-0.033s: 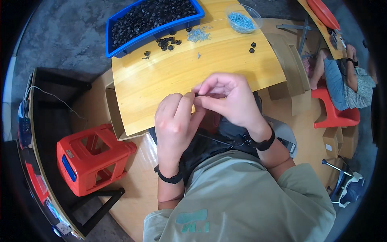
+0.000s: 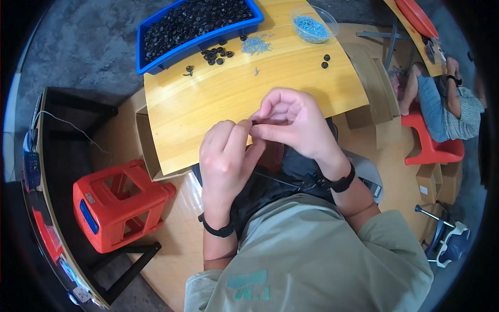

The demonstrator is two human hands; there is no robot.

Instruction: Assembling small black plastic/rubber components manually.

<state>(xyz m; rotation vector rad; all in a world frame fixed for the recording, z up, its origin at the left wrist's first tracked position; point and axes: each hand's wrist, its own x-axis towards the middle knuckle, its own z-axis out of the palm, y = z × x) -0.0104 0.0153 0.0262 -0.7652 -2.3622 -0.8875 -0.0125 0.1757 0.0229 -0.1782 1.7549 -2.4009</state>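
Note:
Just past the near edge of the wooden table, my left hand and my right hand meet at the fingertips. Between them is a small black part, mostly covered by the fingers. The left thumb and forefinger pinch it from one side. My right thumb and fingers close on it from the other, the remaining right fingers curled. Farther off on the table lie a cluster of black round caps, a heap of thin silvery screws and a lone screw.
A blue tray full of black caps fills the far left of the table. At the far right stands a clear tub of bluish screws. A red stool stands at left, a cardboard box at right. Another person sits farther right.
My right hand's fingers have shifted slightly, with the forefinger and knuckles raised a little. The left hand stays nearly still, and the black part remains between the fingertips.

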